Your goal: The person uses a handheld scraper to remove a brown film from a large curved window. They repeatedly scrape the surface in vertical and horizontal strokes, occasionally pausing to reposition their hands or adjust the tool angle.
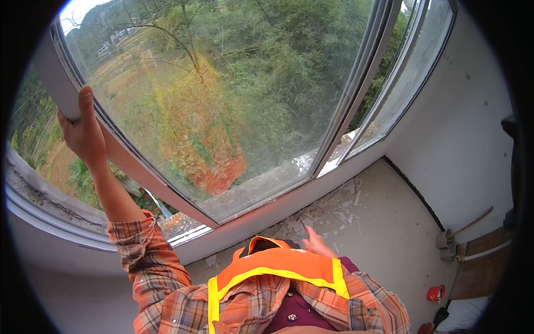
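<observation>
My left hand (pixel 84 129) grips the edge of the sliding window's frame (pixel 137 169) at the left, thumb on the inner side and fingers around the outer side. The large glass pane (pixel 250 104) stands in front of me, with an orange and yellow reflection in it. Low at the centre, near the wall below the window, my right hand (pixel 318 243) is closed on a thin, dark tool, perhaps a blade or scraper (pixel 304 224). My sleeve and vest hide part of that arm.
Plaster-like flakes (pixel 344 213) litter the floor along the wall. A second window panel (pixel 400 83) is at the right. Grey cylinders (pixel 445 246), a wooden stick (pixel 473 221), brown boards (pixel 479 267) and a red container (pixel 436 293) are at the lower right. The left window opening gives onto the outdoors.
</observation>
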Tool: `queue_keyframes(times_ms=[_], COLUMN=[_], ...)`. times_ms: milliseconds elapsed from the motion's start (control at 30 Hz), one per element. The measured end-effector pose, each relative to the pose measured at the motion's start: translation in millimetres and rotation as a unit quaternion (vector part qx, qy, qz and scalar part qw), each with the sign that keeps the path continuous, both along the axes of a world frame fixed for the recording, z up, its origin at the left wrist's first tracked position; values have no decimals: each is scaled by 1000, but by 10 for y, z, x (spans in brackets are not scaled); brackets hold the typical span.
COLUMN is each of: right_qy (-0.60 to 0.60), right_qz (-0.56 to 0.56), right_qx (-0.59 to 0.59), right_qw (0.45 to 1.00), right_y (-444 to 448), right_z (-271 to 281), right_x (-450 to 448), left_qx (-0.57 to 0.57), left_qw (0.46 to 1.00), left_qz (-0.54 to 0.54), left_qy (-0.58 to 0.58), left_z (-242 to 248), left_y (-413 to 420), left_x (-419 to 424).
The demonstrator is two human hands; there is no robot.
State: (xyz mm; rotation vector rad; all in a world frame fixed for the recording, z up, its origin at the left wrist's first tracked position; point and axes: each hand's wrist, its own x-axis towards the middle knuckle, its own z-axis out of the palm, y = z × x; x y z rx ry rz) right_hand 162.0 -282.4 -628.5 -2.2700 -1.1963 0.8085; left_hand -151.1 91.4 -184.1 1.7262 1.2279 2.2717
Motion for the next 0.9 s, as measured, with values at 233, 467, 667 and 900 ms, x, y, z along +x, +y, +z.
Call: queue_keyframes(times_ms=[233,467,667,900], right_qy=[-194,-157,-80,-98], right_qz=[153,92,75,139], right_qx=[-280,-298,-330,-318], right_qw=[928,937,937,933], right_y=[-774,-713,-906,-901], right_z=[-426,-1089,-1163,-874], right_x=[23,20,94,85], left_qx=[20,37,29,25], left_qw=[999,999,1000,999], left_qz=[32,16,6,23], left_qy=[-1,-7,-5,0], left_z=[-11,-16,-13,-17], left_y=[43,67,68,75], left_x=[-23,-40,-42,-51])
